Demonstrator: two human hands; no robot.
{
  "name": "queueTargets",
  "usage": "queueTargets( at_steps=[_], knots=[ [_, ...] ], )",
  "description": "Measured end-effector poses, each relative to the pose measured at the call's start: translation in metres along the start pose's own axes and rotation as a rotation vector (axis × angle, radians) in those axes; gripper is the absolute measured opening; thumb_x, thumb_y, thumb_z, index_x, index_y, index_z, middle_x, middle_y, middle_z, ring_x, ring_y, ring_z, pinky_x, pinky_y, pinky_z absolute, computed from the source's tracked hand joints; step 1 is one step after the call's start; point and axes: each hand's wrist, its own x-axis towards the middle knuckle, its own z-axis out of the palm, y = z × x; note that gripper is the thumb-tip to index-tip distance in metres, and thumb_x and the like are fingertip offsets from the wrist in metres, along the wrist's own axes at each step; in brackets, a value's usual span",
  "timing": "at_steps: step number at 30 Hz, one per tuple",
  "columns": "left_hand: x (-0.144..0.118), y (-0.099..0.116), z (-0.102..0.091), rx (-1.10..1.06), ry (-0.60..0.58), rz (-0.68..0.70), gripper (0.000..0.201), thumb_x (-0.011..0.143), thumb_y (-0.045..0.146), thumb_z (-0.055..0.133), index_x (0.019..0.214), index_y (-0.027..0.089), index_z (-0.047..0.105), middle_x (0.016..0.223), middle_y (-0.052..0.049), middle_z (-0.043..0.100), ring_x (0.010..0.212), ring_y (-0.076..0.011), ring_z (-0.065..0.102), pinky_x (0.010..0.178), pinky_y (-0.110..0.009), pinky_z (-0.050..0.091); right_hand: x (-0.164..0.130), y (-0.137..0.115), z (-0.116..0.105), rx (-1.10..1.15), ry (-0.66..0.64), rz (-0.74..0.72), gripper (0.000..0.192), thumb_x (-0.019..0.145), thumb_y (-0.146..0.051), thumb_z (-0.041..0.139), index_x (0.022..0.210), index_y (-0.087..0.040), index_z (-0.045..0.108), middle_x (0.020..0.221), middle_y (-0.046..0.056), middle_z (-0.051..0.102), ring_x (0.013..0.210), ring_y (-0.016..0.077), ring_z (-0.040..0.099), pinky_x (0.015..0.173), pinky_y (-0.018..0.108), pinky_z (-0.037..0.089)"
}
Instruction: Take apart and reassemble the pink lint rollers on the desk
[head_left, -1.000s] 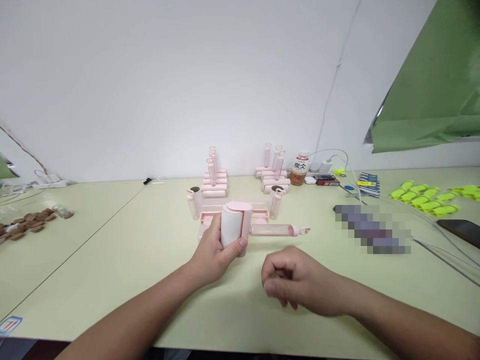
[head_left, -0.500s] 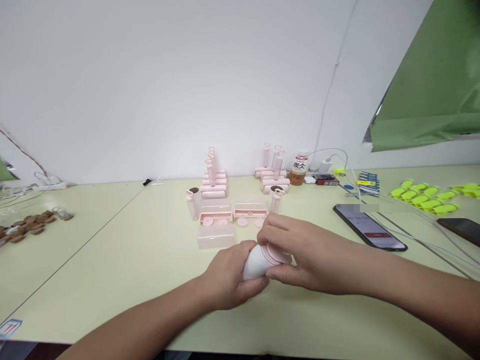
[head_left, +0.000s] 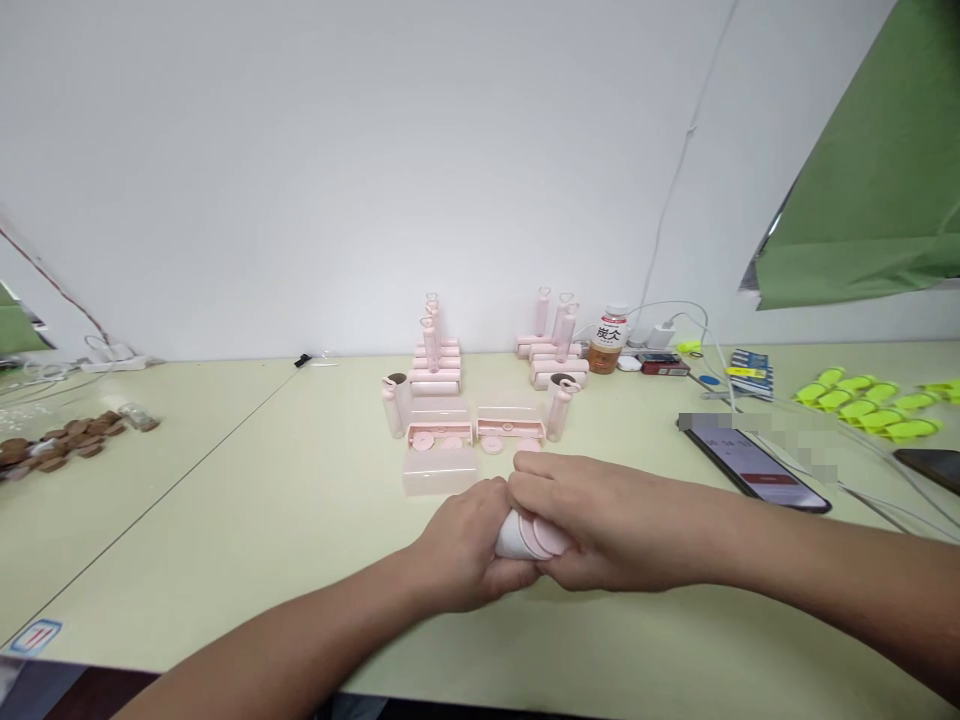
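My left hand [head_left: 465,550] is wrapped around a white lint roll [head_left: 510,540], held tilted above the table's front. At its right end, my right hand [head_left: 607,520] grips round pink end caps [head_left: 551,538], which look partly offset from each other. The fingers hide much of the roll. Just beyond the hands lie two open pink roller housings [head_left: 441,432] with small pink discs [head_left: 492,445] before them. A translucent pink cover [head_left: 439,472] rests in front of the left housing. Pink handles [head_left: 559,414] with loops stand at either side, near upright rolls with brown cores [head_left: 396,380].
Two rows of pink rollers [head_left: 436,382] line the back by the wall. A drink bottle [head_left: 608,340], a phone [head_left: 754,465], white cables and yellow-green clips [head_left: 855,400] occupy the right. Brown round pieces [head_left: 67,442] are piled at far left.
My right hand has closed further over the capped end, its fingers now against my left hand. The roll is more covered. The view has shifted slightly left.
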Motion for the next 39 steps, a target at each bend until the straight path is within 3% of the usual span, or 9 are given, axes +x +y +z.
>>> queueTargets(
  at_steps=[7,12,16,21,24,27,31,35,39],
  knots=[
    [0.005,-0.01,0.002,0.031,0.053,0.168,0.026,0.082,0.038,0.058,0.1,0.019,0.054,0.096,-0.008,0.062,0.09,-0.0236,0.056,0.081,-0.037,0.047,-0.003,0.003,0.013,-0.051,0.061,-0.002,0.02,0.066,-0.002,0.054,0.078,-0.018,0.048,0.08,0.001,0.046,0.066,0.012,0.042,0.056,0.023,0.03],
    [0.003,-0.005,0.002,-0.109,0.128,0.02,0.029,0.077,0.034,0.065,0.097,0.019,0.049,0.09,-0.005,0.059,0.079,-0.0193,0.055,0.069,-0.032,0.046,-0.007,0.006,0.018,-0.123,0.223,-0.005,0.015,0.071,-0.006,0.05,0.072,-0.019,0.044,0.073,0.0,0.043,0.059,0.012,0.037,0.052,0.024,0.028],
    [0.0,-0.005,0.004,-0.274,0.21,-0.024,0.037,0.081,0.037,0.065,0.106,0.02,0.043,0.098,-0.005,0.058,0.084,-0.019,0.055,0.071,-0.032,0.046,-0.008,0.016,0.026,-0.087,0.446,-0.051,0.013,0.077,-0.009,0.05,0.083,-0.02,0.048,0.08,0.004,0.05,0.066,0.015,0.045,0.055,0.025,0.036],
    [0.002,-0.011,0.002,-0.432,0.245,-0.069,0.04,0.082,0.04,0.065,0.109,0.019,0.044,0.101,-0.006,0.056,0.089,-0.0192,0.054,0.076,-0.033,0.046,-0.013,0.046,0.045,0.008,0.619,0.152,0.017,0.089,-0.016,0.043,0.1,-0.021,0.056,0.089,0.007,0.064,0.075,0.0183,0.059,0.066,0.03,0.046],
    [0.005,-0.016,-0.004,-0.483,0.259,-0.145,0.045,0.08,0.043,0.068,0.112,0.02,0.048,0.099,-0.005,0.059,0.089,-0.0198,0.056,0.077,-0.033,0.047,-0.015,0.065,0.049,0.052,0.584,0.323,0.025,0.092,-0.023,0.04,0.104,-0.021,0.063,0.095,0.008,0.069,0.081,0.0204,0.065,0.07,0.032,0.048],
    [0.01,-0.015,-0.014,-0.437,0.266,-0.181,0.05,0.079,0.043,0.069,0.121,0.022,0.051,0.111,-0.006,0.061,0.1,-0.0236,0.057,0.085,-0.036,0.046,-0.012,0.079,0.048,0.076,0.551,0.474,0.028,0.091,-0.027,0.043,0.104,-0.02,0.067,0.102,0.008,0.071,0.087,0.0221,0.066,0.074,0.033,0.049],
    [0.012,-0.008,-0.026,-0.321,0.18,-0.155,0.05,0.083,0.035,0.063,0.13,0.024,0.05,0.123,-0.006,0.059,0.11,-0.027,0.054,0.091,-0.039,0.044,-0.01,0.088,0.051,0.026,0.447,0.621,0.033,0.088,-0.025,0.044,0.112,-0.018,0.067,0.109,0.009,0.071,0.096,0.0252,0.066,0.078,0.034,0.049],
    [0.008,-0.007,-0.028,-0.227,0.076,-0.162,0.061,0.079,0.023,0.059,0.137,0.024,0.04,0.124,-0.008,0.057,0.108,-0.0261,0.054,0.09,-0.039,0.045,-0.012,0.094,0.059,-0.055,0.326,0.699,0.035,0.085,-0.018,0.044,0.109,-0.017,0.069,0.11,0.011,0.071,0.1,0.0275,0.065,0.077,0.034,0.048],
    [0.004,-0.01,-0.025,-0.167,0.039,-0.228,0.062,0.077,0.027,0.063,0.133,0.023,0.037,0.114,-0.008,0.057,0.096,-0.0228,0.056,0.08,-0.034,0.046,-0.014,0.101,0.061,-0.083,0.292,0.694,0.033,0.086,-0.017,0.043,0.103,-0.018,0.07,0.103,0.01,0.073,0.094,0.0262,0.066,0.075,0.033,0.047]
  ],
)
